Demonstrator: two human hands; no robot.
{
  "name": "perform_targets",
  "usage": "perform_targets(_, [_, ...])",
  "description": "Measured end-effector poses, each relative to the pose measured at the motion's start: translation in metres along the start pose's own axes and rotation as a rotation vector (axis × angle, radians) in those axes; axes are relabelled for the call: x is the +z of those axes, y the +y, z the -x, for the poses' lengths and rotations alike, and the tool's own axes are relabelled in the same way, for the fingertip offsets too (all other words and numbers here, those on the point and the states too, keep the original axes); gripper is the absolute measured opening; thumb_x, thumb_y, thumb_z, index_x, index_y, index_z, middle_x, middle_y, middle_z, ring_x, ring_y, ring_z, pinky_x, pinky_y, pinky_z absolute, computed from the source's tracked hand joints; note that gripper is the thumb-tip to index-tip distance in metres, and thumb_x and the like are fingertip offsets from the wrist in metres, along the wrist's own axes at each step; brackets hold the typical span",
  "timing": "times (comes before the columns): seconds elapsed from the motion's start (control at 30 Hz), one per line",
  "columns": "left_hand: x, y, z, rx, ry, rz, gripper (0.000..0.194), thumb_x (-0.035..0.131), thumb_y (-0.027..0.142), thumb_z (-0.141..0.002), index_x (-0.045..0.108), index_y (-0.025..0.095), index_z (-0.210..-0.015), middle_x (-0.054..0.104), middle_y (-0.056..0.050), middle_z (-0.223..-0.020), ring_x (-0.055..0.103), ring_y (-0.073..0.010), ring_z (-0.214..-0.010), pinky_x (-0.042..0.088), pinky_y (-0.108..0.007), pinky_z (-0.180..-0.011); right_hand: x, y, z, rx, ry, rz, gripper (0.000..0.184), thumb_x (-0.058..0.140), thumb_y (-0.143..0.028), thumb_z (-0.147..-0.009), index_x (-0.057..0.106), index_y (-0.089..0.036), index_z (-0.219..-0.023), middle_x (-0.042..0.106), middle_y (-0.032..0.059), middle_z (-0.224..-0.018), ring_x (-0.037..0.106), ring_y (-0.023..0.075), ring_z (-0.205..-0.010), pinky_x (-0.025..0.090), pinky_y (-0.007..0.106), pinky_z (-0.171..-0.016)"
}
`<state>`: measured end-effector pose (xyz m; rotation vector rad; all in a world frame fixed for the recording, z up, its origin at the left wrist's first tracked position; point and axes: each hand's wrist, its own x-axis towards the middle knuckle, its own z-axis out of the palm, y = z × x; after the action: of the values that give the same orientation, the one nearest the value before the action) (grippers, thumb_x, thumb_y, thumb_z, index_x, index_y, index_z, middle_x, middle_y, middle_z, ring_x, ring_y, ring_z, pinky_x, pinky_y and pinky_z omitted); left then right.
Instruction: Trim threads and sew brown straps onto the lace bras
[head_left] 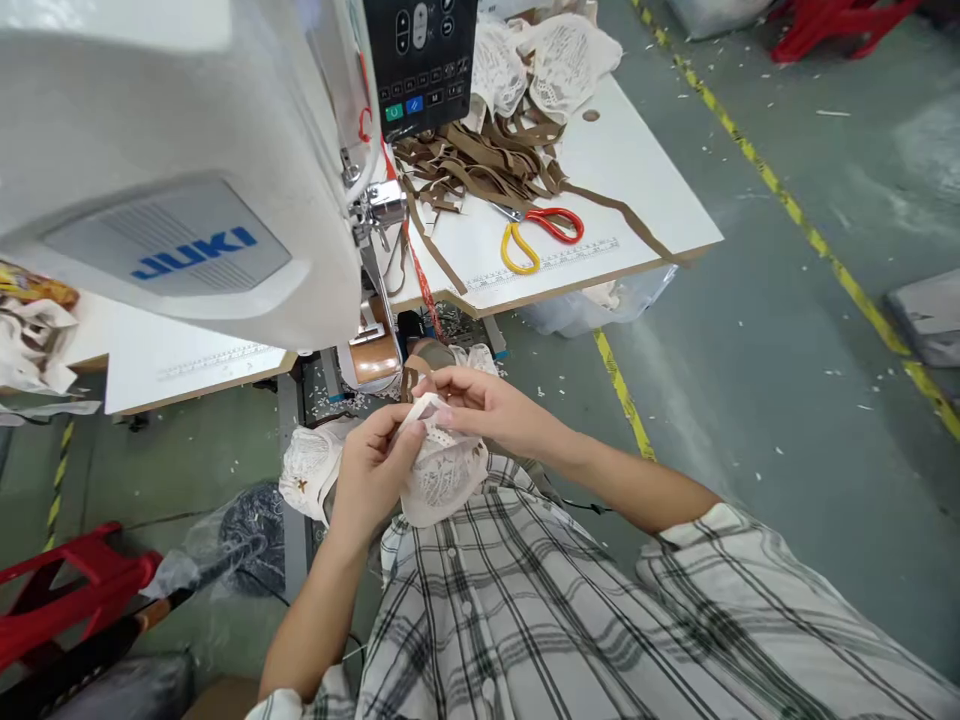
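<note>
Just in front of my body I hold a white lace bra (pixel 444 482) in both hands. My left hand (pixel 379 462) pinches its top edge between thumb and fingers. Close beside it, my right hand (pixel 484 408) grips the same edge, fingers pressed together. One lace cup hangs below my fingers, and another white cup (pixel 311 468) lies to the left of my left hand. A brown strap (pixel 420 375) shows just beyond my fingertips. The sewing machine (pixel 180 190) stands above and to the left, its needle area (pixel 375 335) a short way beyond my hands.
On the white table (pixel 637 190) lie a heap of brown straps (pixel 487 160), scissors (pixel 541 235) with red and yellow handles, and white lace cups (pixel 566 60). A control panel (pixel 424 60) stands over it. Red stools (pixel 82 580) are on the floor, lower left and upper right.
</note>
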<state>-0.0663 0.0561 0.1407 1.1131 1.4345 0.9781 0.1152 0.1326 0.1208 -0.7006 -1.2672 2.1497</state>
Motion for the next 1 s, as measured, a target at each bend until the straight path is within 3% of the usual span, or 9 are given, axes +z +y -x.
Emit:
perform_targets(0.13, [0.001,0.002,-0.002,0.012,0.018,-0.082,0.023,0.065,0.039,-0.093,0.074,0.019,-0.101,0.070,-0.002,-0.086,0.057,-0.0133,-0.074,0.043,-0.023,-0.066,0.001,0.001,-0.003,-0.037,0.034,0.122,0.038,0.070,-0.045,-0.087,0.067,-0.019,-0.115,0.061,0.0046,-0.101,0.057,0.0130,-0.082,0.049,0.025,-0.069])
perform_targets(0.33, [0.006,-0.002,-0.009,0.061,0.008,-0.201,0.024,0.063,0.039,-0.093,0.073,0.018,-0.094,0.064,0.000,-0.073,0.050,-0.0114,-0.064,0.040,-0.023,-0.061,0.006,-0.003,-0.007,-0.147,0.139,0.324,0.026,0.055,-0.037,-0.097,0.074,-0.020,-0.100,0.063,0.0052,-0.105,0.058,0.0176,-0.107,0.043,0.033,-0.100])
perform_targets(0.4, [0.008,-0.002,-0.011,0.084,0.028,-0.207,0.024,0.062,0.039,-0.093,0.074,0.018,-0.092,0.067,-0.001,-0.076,0.054,-0.0125,-0.068,0.043,-0.023,-0.064,0.009,0.001,-0.009,-0.109,0.170,0.182,0.025,0.056,-0.037,-0.096,0.073,-0.020,-0.094,0.063,0.0038,-0.101,0.058,0.0164,-0.102,0.045,0.030,-0.094])
perform_targets(0.47, [0.010,-0.001,-0.012,0.102,0.019,-0.209,0.024,0.062,0.038,-0.093,0.075,0.018,-0.089,0.069,-0.002,-0.079,0.058,-0.0139,-0.072,0.046,-0.024,-0.068,0.012,0.007,-0.012,0.040,0.197,-0.121,0.024,0.060,-0.041,-0.091,0.069,-0.019,-0.085,0.061,0.0011,-0.084,0.058,0.0137,-0.081,0.048,0.027,-0.075])
perform_targets(0.53, [0.011,0.001,-0.013,0.106,-0.020,-0.206,0.025,0.061,0.037,-0.094,0.076,0.018,-0.088,0.071,-0.002,-0.081,0.060,-0.0147,-0.075,0.047,-0.024,-0.070,0.014,0.012,-0.017,0.222,0.198,-0.443,0.026,0.063,-0.043,-0.087,0.062,-0.019,-0.076,0.054,-0.0030,-0.067,0.050,0.0104,-0.060,0.042,0.024,-0.057])
perform_targets(0.6, [0.011,0.002,-0.013,0.088,-0.056,-0.190,0.026,0.060,0.038,-0.094,0.076,0.019,-0.088,0.071,-0.002,-0.079,0.059,-0.0142,-0.073,0.046,-0.024,-0.068,0.011,0.012,-0.023,0.318,0.215,-0.655,0.029,0.065,-0.042,-0.087,0.056,-0.019,-0.072,0.050,-0.0053,-0.061,0.045,0.0084,-0.053,0.039,0.022,-0.051])
perform_targets(0.8, [0.010,-0.005,-0.013,-0.044,-0.102,-0.017,0.027,0.066,0.042,-0.091,0.076,0.018,-0.083,0.069,-0.001,-0.075,0.057,-0.0131,-0.069,0.045,-0.023,-0.065,-0.013,-0.001,-0.036,0.161,0.352,-0.810,0.023,0.058,-0.037,-0.098,0.061,-0.020,-0.083,0.057,-0.0054,-0.071,0.051,0.0060,-0.061,0.048,0.018,-0.062])
perform_targets(0.87, [0.009,-0.008,-0.013,-0.088,-0.107,0.058,0.027,0.067,0.043,-0.090,0.077,0.018,-0.086,0.071,-0.002,-0.078,0.059,-0.0138,-0.070,0.046,-0.024,-0.066,-0.017,0.003,-0.033,0.167,0.309,-0.717,0.031,0.053,-0.047,-0.100,0.066,-0.020,-0.091,0.060,-0.0039,-0.077,0.052,0.0062,-0.063,0.048,0.018,-0.063])
perform_targets(1.0, [0.009,-0.010,-0.011,-0.080,-0.079,0.103,0.024,0.068,0.041,-0.090,0.079,0.019,-0.092,0.075,-0.004,-0.086,0.064,-0.0167,-0.078,0.049,-0.026,-0.072,-0.014,0.019,-0.016,0.290,-0.005,-0.347,0.065,0.045,-0.077,-0.090,0.071,-0.017,-0.093,0.065,0.0042,-0.086,0.061,0.0137,-0.078,0.053,0.026,-0.070])
